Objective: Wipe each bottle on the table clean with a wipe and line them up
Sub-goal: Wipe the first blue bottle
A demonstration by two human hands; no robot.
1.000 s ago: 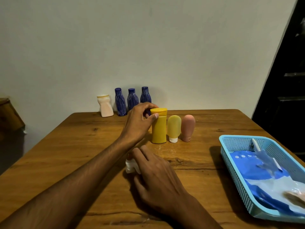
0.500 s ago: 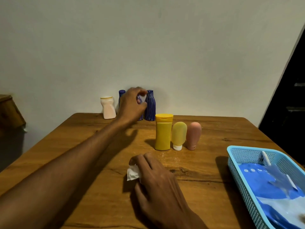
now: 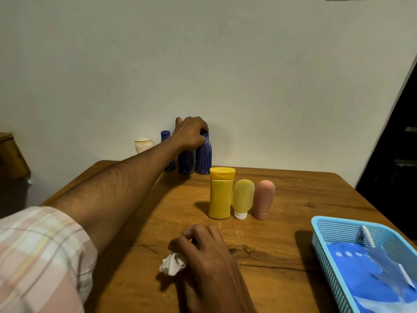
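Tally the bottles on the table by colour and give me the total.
Dark blue ribbed bottles: 3
Yellow bottles: 2, a tall flip-cap bottle and a squeeze tube standing on its white cap
Pink squeeze tube: 1
Cream-white bottle: 1
Total: 7

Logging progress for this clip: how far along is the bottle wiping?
Looks done: yellow bottle, pale yellow tube and pink tube stand in a row mid-table. In hand: left hand reaches the middle blue bottle; right hand holds the wipe. Left: three blue bottles and the white bottle by the wall.
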